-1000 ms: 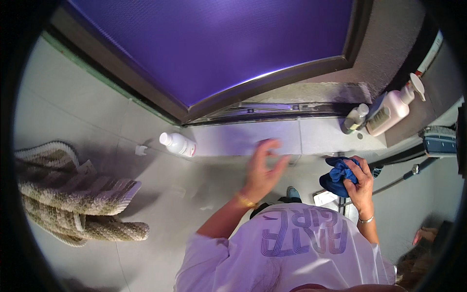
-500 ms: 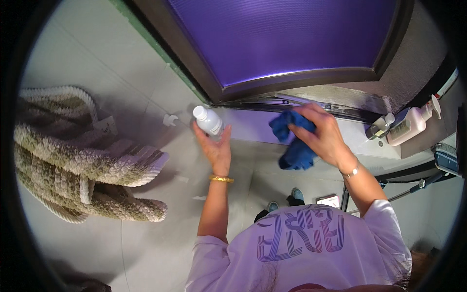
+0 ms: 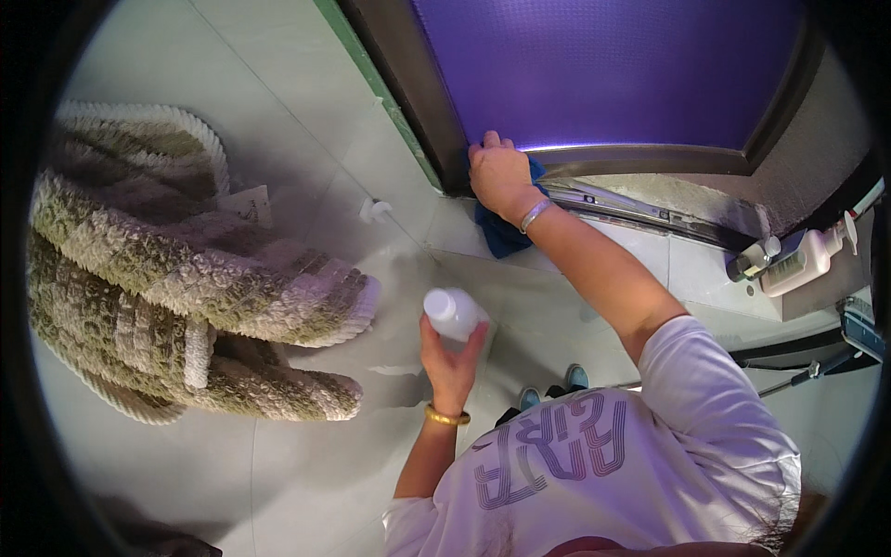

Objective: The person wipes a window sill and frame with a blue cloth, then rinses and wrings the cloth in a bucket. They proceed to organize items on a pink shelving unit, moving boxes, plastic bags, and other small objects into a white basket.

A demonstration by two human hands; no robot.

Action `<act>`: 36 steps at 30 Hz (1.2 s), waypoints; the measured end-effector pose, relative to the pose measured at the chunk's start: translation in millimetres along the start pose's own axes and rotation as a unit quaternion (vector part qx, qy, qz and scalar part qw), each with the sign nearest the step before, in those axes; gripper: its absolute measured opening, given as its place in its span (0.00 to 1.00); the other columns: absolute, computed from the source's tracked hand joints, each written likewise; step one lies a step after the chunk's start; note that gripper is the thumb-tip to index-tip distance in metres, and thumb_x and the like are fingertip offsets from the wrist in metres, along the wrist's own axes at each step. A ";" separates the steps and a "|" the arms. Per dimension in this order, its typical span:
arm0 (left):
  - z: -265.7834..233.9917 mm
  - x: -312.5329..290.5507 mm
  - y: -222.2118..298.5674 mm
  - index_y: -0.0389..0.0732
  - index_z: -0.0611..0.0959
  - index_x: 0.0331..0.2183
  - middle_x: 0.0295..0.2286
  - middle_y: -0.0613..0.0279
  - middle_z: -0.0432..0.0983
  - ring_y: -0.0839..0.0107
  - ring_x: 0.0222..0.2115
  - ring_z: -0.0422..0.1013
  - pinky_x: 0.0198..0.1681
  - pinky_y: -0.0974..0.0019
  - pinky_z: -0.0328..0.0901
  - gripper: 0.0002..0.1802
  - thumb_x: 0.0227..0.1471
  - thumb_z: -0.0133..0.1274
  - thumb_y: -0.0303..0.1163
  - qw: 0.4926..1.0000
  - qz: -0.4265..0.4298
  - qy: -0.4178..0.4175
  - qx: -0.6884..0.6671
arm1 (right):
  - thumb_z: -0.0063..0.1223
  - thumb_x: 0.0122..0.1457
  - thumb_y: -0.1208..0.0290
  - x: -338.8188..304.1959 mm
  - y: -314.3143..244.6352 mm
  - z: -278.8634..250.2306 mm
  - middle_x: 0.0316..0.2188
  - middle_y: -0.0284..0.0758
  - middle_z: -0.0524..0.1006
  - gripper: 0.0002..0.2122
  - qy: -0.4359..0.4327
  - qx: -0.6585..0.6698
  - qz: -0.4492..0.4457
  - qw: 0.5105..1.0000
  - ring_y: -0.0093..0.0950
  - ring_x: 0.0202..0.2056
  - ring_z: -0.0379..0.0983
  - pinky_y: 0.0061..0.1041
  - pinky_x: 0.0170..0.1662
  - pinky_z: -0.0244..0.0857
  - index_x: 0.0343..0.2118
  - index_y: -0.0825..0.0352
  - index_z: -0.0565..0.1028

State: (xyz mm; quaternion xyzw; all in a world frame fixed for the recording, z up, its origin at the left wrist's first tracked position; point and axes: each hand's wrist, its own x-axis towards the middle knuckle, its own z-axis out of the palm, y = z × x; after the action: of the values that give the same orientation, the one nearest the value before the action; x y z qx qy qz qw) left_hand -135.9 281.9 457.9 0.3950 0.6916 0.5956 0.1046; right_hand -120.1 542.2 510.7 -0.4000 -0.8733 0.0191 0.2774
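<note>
A small white bottle (image 3: 461, 318) with a white cap is gripped in my left hand (image 3: 450, 367), its fingers wrapped round the sides. Farther ahead, my right hand (image 3: 503, 176) presses a blue cloth (image 3: 501, 234) against the lower left corner of the dark window frame (image 3: 455, 153). Part of the cloth hangs below the hand and a bit shows right of the wrist; the rest is hidden under the palm. Behind the frame is a purple-lit textured glass pane (image 3: 613, 74).
A striped green and white towel (image 3: 186, 269) hangs at the left, near a white wall hook (image 3: 375, 212). On the ledge (image 3: 640, 243) at the right stand a small dark bottle (image 3: 753, 260) and a pink pump bottle (image 3: 804, 265). A long-handled tool (image 3: 858, 330) is at the far right.
My right hand has moved left and forward with the blue cloth, onto the frame's corner. My left hand has drawn the white bottle back, closer to me. The whole view has shifted slightly.
</note>
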 end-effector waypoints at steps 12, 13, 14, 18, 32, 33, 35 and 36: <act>-40.7 -52.5 -34.7 0.37 0.71 0.45 0.37 0.61 0.73 0.69 0.38 0.70 0.44 0.65 0.64 0.31 0.38 0.67 0.29 0.998 -0.047 0.033 -0.008 | 0.51 0.50 0.67 -12.3 0.6 -56.0 0.42 0.41 0.75 0.14 -0.159 0.094 -0.063 0.981 0.40 0.43 0.73 0.34 0.43 0.67 0.40 0.60 0.78; -42.4 -53.9 -35.4 0.37 0.71 0.45 0.37 0.62 0.73 0.69 0.38 0.69 0.44 0.66 0.63 0.31 0.37 0.67 0.28 0.998 -0.049 0.030 0.001 | 0.54 0.49 0.66 -13.8 -3.2 -60.7 0.40 0.41 0.75 0.15 -0.109 0.134 -0.066 0.983 0.41 0.41 0.72 0.36 0.43 0.67 0.41 0.60 0.77; -43.7 -54.3 -34.3 0.37 0.71 0.45 0.37 0.62 0.73 0.70 0.38 0.69 0.44 0.66 0.63 0.31 0.38 0.67 0.28 0.998 -0.057 0.032 -0.009 | 0.54 0.49 0.67 -12.5 -8.0 -67.2 0.39 0.41 0.74 0.15 -0.076 0.160 -0.068 0.982 0.42 0.40 0.72 0.37 0.42 0.66 0.41 0.61 0.77; -51.0 -59.6 -29.3 0.37 0.71 0.44 0.37 0.62 0.73 0.71 0.38 0.69 0.45 0.66 0.63 0.30 0.38 0.67 0.27 0.995 -0.083 0.040 -0.035 | 0.54 0.49 0.68 -6.8 -24.3 -79.9 0.35 0.40 0.73 0.13 0.031 0.186 -0.059 0.980 0.42 0.38 0.72 0.38 0.40 0.66 0.39 0.62 0.76; -65.2 -72.0 -38.7 0.35 0.69 0.46 0.39 0.61 0.71 0.71 0.40 0.68 0.47 0.66 0.62 0.31 0.40 0.65 0.24 0.993 -0.106 0.022 -0.054 | 0.54 0.47 0.63 -39.3 -61.4 20.4 0.36 0.38 0.74 0.11 -0.125 0.031 -0.121 0.984 0.36 0.39 0.71 0.36 0.40 0.66 0.29 0.65 0.78; -64.3 -70.3 -37.2 0.36 0.69 0.46 0.39 0.61 0.70 0.70 0.41 0.68 0.47 0.65 0.62 0.30 0.40 0.65 0.23 0.992 -0.115 0.018 -0.058 | 0.54 0.47 0.63 -42.1 -60.7 22.3 0.33 0.37 0.74 0.10 -0.112 0.048 -0.146 0.982 0.35 0.37 0.71 0.36 0.39 0.66 0.27 0.64 0.78; -64.1 -66.7 -36.0 0.36 0.70 0.46 0.40 0.61 0.70 0.70 0.42 0.68 0.48 0.65 0.62 0.30 0.40 0.64 0.22 0.992 -0.110 0.007 -0.055 | 0.54 0.45 0.67 -70.5 -65.7 13.0 0.34 0.38 0.74 0.07 -0.209 0.012 -0.209 0.955 0.35 0.38 0.72 0.32 0.36 0.66 0.27 0.62 0.78; -63.9 -63.9 -38.3 0.36 0.69 0.46 0.40 0.61 0.70 0.70 0.42 0.68 0.48 0.65 0.62 0.30 0.40 0.64 0.22 0.994 -0.097 0.002 -0.051 | 0.53 0.44 0.69 -86.8 -68.7 4.4 0.34 0.38 0.75 0.06 -0.254 -0.009 -0.241 0.937 0.34 0.38 0.72 0.30 0.34 0.65 0.26 0.61 0.79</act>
State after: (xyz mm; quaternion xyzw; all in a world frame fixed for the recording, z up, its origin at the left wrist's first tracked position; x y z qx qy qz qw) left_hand -148.8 192.5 419.5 0.3192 0.6957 0.6179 0.1799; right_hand -123.9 434.8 483.7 -0.1621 -0.9850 0.0449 0.0396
